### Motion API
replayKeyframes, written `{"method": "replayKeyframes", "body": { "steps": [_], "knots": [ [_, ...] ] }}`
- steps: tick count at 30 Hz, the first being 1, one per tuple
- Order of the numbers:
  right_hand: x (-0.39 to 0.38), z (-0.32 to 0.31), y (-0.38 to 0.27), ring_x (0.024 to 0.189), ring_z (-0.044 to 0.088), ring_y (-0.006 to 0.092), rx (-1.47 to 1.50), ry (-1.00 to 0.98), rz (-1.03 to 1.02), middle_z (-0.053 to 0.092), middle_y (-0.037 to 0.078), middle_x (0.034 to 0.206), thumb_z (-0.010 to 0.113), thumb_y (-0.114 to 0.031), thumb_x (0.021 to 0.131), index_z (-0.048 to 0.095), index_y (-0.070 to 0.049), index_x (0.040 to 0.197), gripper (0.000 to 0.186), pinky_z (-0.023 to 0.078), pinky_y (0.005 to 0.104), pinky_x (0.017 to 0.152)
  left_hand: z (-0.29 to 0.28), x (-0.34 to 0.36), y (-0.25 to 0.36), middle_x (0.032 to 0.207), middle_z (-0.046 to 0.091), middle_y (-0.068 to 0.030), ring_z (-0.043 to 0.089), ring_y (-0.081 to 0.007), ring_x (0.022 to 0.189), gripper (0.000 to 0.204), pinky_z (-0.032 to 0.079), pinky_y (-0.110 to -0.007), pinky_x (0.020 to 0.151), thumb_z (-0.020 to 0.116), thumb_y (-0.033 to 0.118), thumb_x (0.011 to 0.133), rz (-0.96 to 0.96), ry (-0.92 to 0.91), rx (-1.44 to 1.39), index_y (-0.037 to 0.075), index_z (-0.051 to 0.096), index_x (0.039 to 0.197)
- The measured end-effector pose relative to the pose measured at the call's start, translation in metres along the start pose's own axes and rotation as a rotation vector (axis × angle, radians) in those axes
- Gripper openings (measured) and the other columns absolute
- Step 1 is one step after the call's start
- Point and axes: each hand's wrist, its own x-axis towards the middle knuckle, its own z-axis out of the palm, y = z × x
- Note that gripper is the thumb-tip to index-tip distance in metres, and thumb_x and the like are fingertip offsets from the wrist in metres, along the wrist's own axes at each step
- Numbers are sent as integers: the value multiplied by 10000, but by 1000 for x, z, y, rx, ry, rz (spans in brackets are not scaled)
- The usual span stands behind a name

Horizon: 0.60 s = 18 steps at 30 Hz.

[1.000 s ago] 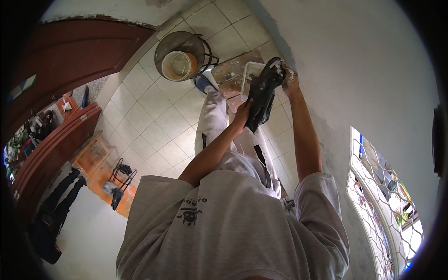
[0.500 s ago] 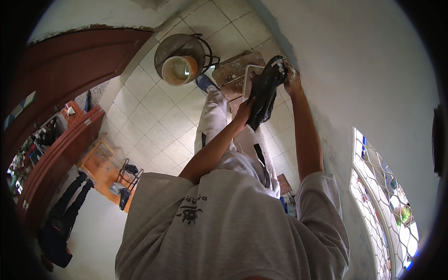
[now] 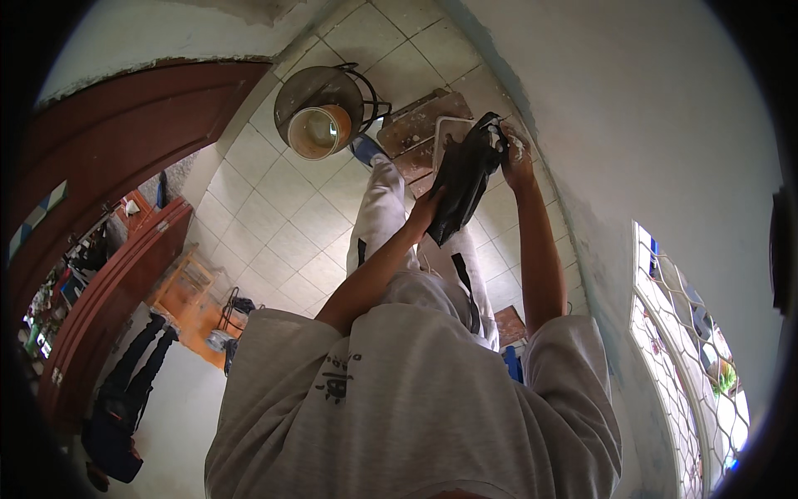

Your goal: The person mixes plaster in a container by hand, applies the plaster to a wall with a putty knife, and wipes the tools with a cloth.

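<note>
A black plastic bag (image 3: pixel 462 179) hangs in front of me between both hands, its lower end dangling above my thighs. My left hand (image 3: pixel 424 209) is closed on the near left side of the bag, its fingers partly hidden behind the plastic. White smears mark my right hand (image 3: pixel 517 154), which grips the bag's far end with bent fingers. A whitish material shows at that end, around the bag's mouth. What else the bag contains is hidden. Partly behind it is a light-rimmed rectangular tray (image 3: pixel 449 131).
An orange bucket (image 3: pixel 315 134) with pale liquid stands on a round stool (image 3: pixel 319 90). Next to it lies a splattered brown wooden bench (image 3: pixel 426 125). A wall (image 3: pixel 632 125) rises close on my right, with a grilled window (image 3: pixel 690 349). A person in dark clothes (image 3: pixel 116 407) stands at far left.
Both hands have come slightly lower and nearer to me, with the bag between them. The bag's lower end has swung a little to the left.
</note>
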Motion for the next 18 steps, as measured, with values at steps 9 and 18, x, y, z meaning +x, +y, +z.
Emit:
{"method": "replayKeyframes", "body": {
  "steps": [9, 18],
  "knots": [
    [-17, -10, -64, 861, 609, 131, 659, 45, 509, 663, 64, 989, 576, -421, 1013, 634, 34, 1182, 489, 471, 274, 797, -16, -18, -22, 1320, 618, -101, 616, -153, 1130, 613, 458, -279, 1004, 505, 445, 1033, -37, 32, 69, -4, 470, 1450],
    [-73, -4, -46, 1238, 543, 391, 162, -47, 29, 549, 206, 1369, 590, 207, 792, 522, 25, 1385, 624, 455, 422, 1047, -10, -38, -42, 1298, 636, -70, 626, -139, 1111, 563, 482, -271, 965, 530, 401, 1031, -67, -12, -36, 19, 494, 1443]
  ]
}}
